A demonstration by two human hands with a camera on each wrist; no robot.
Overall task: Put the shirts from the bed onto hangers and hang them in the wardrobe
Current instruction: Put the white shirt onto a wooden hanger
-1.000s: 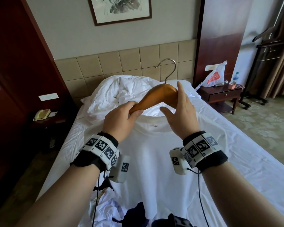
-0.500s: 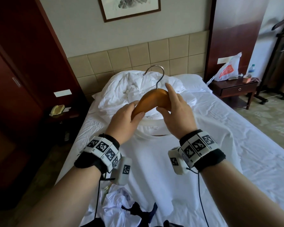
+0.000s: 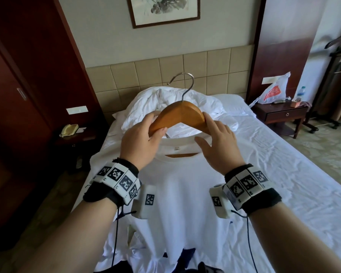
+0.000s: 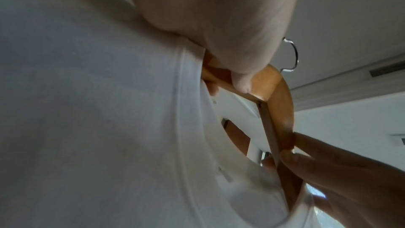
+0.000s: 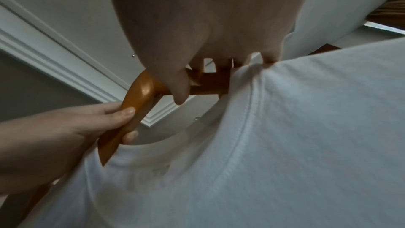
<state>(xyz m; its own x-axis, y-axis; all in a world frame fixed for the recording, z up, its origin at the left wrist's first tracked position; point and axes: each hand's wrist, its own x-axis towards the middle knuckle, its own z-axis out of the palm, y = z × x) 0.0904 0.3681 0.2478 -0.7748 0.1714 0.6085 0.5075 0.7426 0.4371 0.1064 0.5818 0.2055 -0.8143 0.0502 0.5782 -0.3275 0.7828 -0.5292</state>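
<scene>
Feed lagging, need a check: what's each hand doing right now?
Left hand: grips the left arm of the wooden hanger.
Right hand: fingers on the hanger's right arm at the white shirt collar.

Both arms reach forward, each with a band on the wrist. The left hand [image 3: 141,142] curls its fingers and thumb around one side of the hanger [image 3: 180,113]. The right hand [image 3: 219,144] holds the other side with straighter, spread fingers.

The left hand [image 4: 219,23] pinches the wooden hanger [image 4: 282,110] at the white shirt [image 4: 98,110] collar.
</scene>
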